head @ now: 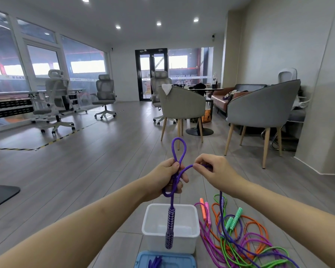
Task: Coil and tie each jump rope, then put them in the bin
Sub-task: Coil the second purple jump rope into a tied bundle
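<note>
My left hand (169,177) grips a purple jump rope (179,149) held up in front of me. One loop stands above the fist. A patterned purple handle (170,228) hangs below it over the white bin (191,215). My right hand (214,171) pinches the same rope just to the right, and from there the rope drops to the floor. Inside, the bin shows only its white bottom.
Pink, orange and green jump ropes (246,240) lie tangled on the floor right of the bin. A blue lid (165,260) with a bit of purple rope lies in front of it. Grey armchairs (182,105) and a table stand ahead; office chairs (55,99) at left.
</note>
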